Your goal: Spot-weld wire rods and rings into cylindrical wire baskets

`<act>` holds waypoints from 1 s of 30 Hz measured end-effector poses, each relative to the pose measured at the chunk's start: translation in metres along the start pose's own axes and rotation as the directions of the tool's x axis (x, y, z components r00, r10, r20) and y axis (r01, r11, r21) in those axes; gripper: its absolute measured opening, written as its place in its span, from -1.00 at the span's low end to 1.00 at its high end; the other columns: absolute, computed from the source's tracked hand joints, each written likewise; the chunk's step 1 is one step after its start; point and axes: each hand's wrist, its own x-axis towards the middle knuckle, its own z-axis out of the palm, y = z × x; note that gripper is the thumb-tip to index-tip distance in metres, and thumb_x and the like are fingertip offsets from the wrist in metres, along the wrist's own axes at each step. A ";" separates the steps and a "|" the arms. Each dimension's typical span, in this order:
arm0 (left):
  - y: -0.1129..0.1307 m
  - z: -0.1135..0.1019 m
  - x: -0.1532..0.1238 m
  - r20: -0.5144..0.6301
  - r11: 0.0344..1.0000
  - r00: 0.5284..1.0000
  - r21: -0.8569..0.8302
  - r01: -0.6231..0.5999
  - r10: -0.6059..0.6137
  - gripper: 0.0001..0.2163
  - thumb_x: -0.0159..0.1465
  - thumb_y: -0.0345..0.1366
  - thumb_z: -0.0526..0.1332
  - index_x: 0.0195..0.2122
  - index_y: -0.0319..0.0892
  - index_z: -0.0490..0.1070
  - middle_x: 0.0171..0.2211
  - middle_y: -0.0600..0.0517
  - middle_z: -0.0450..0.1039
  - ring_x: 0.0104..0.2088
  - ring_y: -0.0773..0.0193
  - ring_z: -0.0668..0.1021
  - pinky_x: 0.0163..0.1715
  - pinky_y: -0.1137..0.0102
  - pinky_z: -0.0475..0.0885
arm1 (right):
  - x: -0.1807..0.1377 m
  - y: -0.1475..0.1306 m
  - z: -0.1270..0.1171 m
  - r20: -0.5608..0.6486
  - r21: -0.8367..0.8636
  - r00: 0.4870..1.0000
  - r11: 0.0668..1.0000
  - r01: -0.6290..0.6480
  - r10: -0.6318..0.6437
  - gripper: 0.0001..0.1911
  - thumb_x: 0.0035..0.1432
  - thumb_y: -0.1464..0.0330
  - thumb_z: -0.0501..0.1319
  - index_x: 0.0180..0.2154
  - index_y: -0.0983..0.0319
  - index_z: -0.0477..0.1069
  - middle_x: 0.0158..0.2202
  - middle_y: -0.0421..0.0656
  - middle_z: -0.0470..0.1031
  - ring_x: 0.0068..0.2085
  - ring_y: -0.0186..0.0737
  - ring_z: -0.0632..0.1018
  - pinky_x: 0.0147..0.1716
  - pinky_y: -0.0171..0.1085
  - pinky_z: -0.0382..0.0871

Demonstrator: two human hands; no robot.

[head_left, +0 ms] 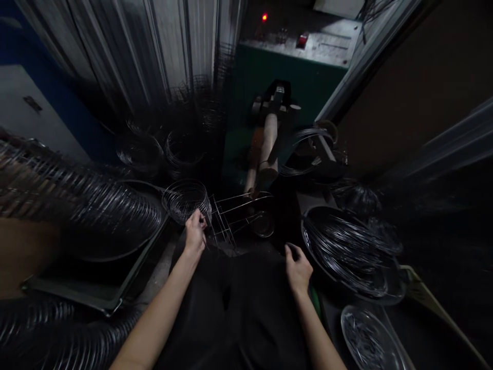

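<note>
My left hand (195, 234) is closed in a pinch on the rim of a round wire basket (186, 199) that stands just ahead of my lap. My right hand (297, 268) hovers over my dark apron with its fingers curled; nothing shows in it. It is close to a large pan of dark wire rings (346, 246) on my right. Between my hands lies a wire rack frame (234, 216) in front of a small round dish (263, 224).
A green machine (285, 77) with a red light and a wooden arm (265, 149) stands ahead. Long rows of stacked wire baskets (80, 200) lie on a tray at left. More baskets (140, 151) sit behind. A shallow dish of small parts (370, 339) is at lower right.
</note>
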 end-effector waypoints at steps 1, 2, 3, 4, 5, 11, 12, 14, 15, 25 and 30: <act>0.000 0.000 0.002 0.001 1.000 1.000 0.009 -0.008 0.008 -0.66 0.07 -0.09 0.24 -0.61 -0.22 0.19 -0.68 0.17 0.11 -0.67 0.52 0.18 -0.67 0.57 0.05 | -0.002 0.014 -0.004 0.013 -0.065 0.999 0.996 0.054 -0.053 -0.46 0.03 -0.02 0.12 -0.25 0.31 0.52 -0.22 0.07 0.55 -0.19 0.00 0.53 -0.12 -0.07 0.34; 0.000 0.000 0.004 -0.003 1.000 1.000 0.015 -0.015 0.015 -0.66 0.07 -0.09 0.24 -0.61 -0.22 0.18 -0.68 0.17 0.12 -0.67 0.51 0.18 -0.67 0.57 0.06 | -0.004 0.025 -0.007 0.032 -0.103 0.994 0.989 0.103 -0.100 -0.45 0.05 -0.03 0.09 -0.24 0.31 0.51 -0.22 0.08 0.54 -0.19 0.00 0.53 -0.13 -0.07 0.34; 0.000 -0.001 0.006 -0.009 1.000 1.000 0.016 -0.022 0.022 -0.67 0.08 -0.10 0.23 -0.61 -0.22 0.18 -0.68 0.17 0.13 -0.67 0.52 0.18 -0.67 0.57 0.06 | -0.005 0.034 -0.008 0.054 -0.125 0.988 0.981 0.147 -0.142 -0.45 0.07 -0.03 0.07 -0.24 0.30 0.51 -0.22 0.08 0.54 -0.20 -0.01 0.53 -0.14 -0.08 0.34; 0.000 -0.001 0.007 -0.012 0.999 0.999 0.013 -0.031 0.031 -0.67 0.08 -0.11 0.23 -0.61 -0.21 0.17 -0.68 0.17 0.12 -0.68 0.52 0.17 -0.67 0.57 0.05 | -0.007 0.039 -0.009 0.072 -0.141 0.982 0.973 0.181 -0.172 -0.45 0.09 -0.03 0.05 -0.23 0.29 0.50 -0.23 0.07 0.54 -0.21 -0.02 0.53 -0.16 -0.09 0.35; 0.000 -0.002 0.008 -0.013 0.999 0.999 0.008 -0.037 0.037 -0.67 0.09 -0.12 0.22 -0.62 -0.21 0.16 -0.68 0.17 0.12 -0.68 0.52 0.16 -0.67 0.57 0.05 | -0.008 0.042 -0.010 0.085 -0.155 0.978 0.967 0.204 -0.192 -0.46 0.11 -0.02 0.04 -0.22 0.29 0.50 -0.23 0.06 0.53 -0.22 -0.03 0.52 -0.17 -0.10 0.35; 0.002 -0.002 0.011 0.005 1.000 1.000 0.007 -0.030 0.030 -0.69 0.12 -0.17 0.21 -0.62 -0.22 0.18 -0.70 0.18 0.09 -0.69 0.52 0.15 -0.68 0.55 0.03 | -0.007 0.040 -0.007 0.089 -0.177 0.973 0.959 0.224 -0.211 -0.52 0.14 0.04 0.04 -0.22 0.28 0.49 -0.25 0.03 0.53 -0.29 -0.10 0.51 -0.22 -0.15 0.36; 0.002 -0.002 0.011 0.004 0.999 0.999 0.014 -0.032 0.032 -0.69 0.14 -0.17 0.21 -0.62 -0.21 0.17 -0.70 0.18 0.09 -0.69 0.52 0.15 -0.68 0.55 0.03 | -0.007 0.040 -0.007 0.085 -0.179 0.974 0.959 0.222 -0.210 -0.53 0.14 0.05 0.04 -0.22 0.28 0.49 -0.26 0.02 0.53 -0.29 -0.11 0.51 -0.22 -0.16 0.35; 0.001 -0.002 0.011 0.000 0.999 0.999 0.025 -0.040 0.040 -0.67 0.16 -0.16 0.20 -0.62 -0.21 0.15 -0.70 0.19 0.07 -0.70 0.52 0.14 -0.68 0.54 0.03 | -0.007 0.039 -0.007 0.079 -0.189 0.974 0.956 0.224 -0.213 -0.53 0.15 0.08 0.04 -0.21 0.30 0.49 -0.26 0.02 0.53 -0.28 -0.12 0.51 -0.22 -0.17 0.35; 0.000 -0.001 0.011 0.000 0.999 0.999 0.026 -0.045 0.045 -0.66 0.17 -0.15 0.20 -0.62 -0.20 0.13 -0.70 0.19 0.06 -0.70 0.52 0.13 -0.67 0.53 0.03 | -0.007 0.039 -0.007 0.077 -0.194 0.973 0.954 0.228 -0.216 -0.54 0.15 0.09 0.04 -0.21 0.30 0.49 -0.26 0.02 0.53 -0.27 -0.13 0.51 -0.22 -0.18 0.35; -0.006 -0.017 -0.018 0.024 0.989 0.989 0.034 -0.145 0.144 -0.66 0.23 -0.17 0.16 -0.62 -0.20 0.18 -0.65 0.16 0.10 -0.63 0.47 0.19 -0.60 0.47 0.08 | -0.008 0.041 -0.018 0.075 -0.244 0.971 0.940 0.238 -0.226 -0.51 0.16 0.09 -0.01 -0.21 0.32 0.49 -0.22 0.05 0.52 -0.19 -0.12 0.50 -0.12 -0.17 0.32; 0.040 -0.036 -0.059 0.154 0.920 0.938 0.200 -0.337 0.310 -0.62 0.26 -0.12 0.14 -0.63 -0.19 0.20 -0.64 0.12 0.14 -0.59 0.41 0.23 -0.55 0.45 0.18 | -0.004 0.036 -0.032 0.222 -0.395 0.955 0.878 0.271 -0.195 -0.47 0.16 0.09 -0.03 -0.23 0.34 0.52 -0.28 0.14 0.52 -0.23 0.01 0.51 -0.22 -0.09 0.34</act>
